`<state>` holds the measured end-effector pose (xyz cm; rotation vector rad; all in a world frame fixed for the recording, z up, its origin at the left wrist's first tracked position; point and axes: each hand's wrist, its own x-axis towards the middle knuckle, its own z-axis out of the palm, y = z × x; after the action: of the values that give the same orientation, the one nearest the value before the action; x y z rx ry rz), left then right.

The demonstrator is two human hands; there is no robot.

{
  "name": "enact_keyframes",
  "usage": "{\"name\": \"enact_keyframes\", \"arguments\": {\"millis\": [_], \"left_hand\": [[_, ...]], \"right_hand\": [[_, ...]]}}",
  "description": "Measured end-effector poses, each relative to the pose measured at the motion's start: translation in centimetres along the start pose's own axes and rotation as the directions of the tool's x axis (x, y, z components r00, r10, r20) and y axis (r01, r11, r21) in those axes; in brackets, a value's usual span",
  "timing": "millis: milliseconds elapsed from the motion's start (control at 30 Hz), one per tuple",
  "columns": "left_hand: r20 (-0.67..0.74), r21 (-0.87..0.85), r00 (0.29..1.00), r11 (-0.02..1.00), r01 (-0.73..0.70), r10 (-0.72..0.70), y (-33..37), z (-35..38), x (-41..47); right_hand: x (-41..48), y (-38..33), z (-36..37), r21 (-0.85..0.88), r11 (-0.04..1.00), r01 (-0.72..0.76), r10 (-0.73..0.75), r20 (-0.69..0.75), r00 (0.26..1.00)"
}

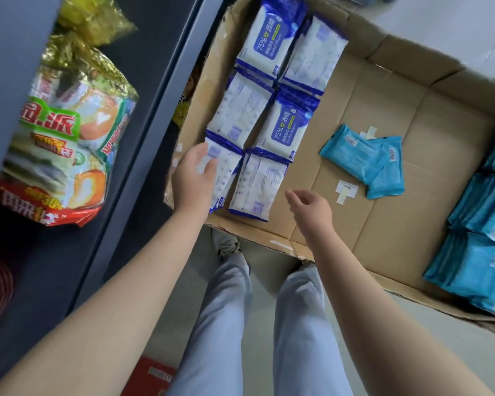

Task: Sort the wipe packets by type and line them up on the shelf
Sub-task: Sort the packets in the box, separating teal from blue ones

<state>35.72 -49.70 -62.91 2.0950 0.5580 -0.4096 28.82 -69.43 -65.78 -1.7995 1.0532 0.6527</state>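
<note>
Six white-and-blue packets (286,130) lie in two columns of three, upper centre on the cardboard (412,110), two face up and four face down. None is on the shelf (166,81) at left. Two loose teal packets (355,155) overlap at centre right; we cannot count the cropped teal stack (480,252). Our left hand (193,175) spreads over the lower-left packet, and our right hand (312,208) hovers, loosely curled and holding nothing. Risk: we may missort face-down packets.

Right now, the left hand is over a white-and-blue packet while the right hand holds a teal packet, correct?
No. The head view shows the right hand empty above the cardboard box; the left hand is indeed over the white-and-blue packet.
</note>
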Motion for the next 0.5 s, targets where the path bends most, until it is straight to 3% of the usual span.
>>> {"name": "enact_keyframes", "arguments": {"millis": [267,400,500], "left_hand": [[0.209,-0.104,0.978,0.994,0.033,-0.011,5.4,8.6,-1.9],[0.293,-0.147,0.94,0.963,0.224,-0.174,7.4,15.2,-2.8],[0.353,-0.106,0.88,0.92,0.376,-0.319,8.4,20.1,-3.2]], "right_hand": [[3.8,2.7,-10.4,0.122,0.992,-0.014,0.048,-0.283,0.958],[7.0,3.8,-14.5,0.12,0.993,-0.006,0.055,-0.405,0.913],[9.8,4.5,-16.2,0.081,0.996,0.021,0.012,-0.389,0.921]]}}
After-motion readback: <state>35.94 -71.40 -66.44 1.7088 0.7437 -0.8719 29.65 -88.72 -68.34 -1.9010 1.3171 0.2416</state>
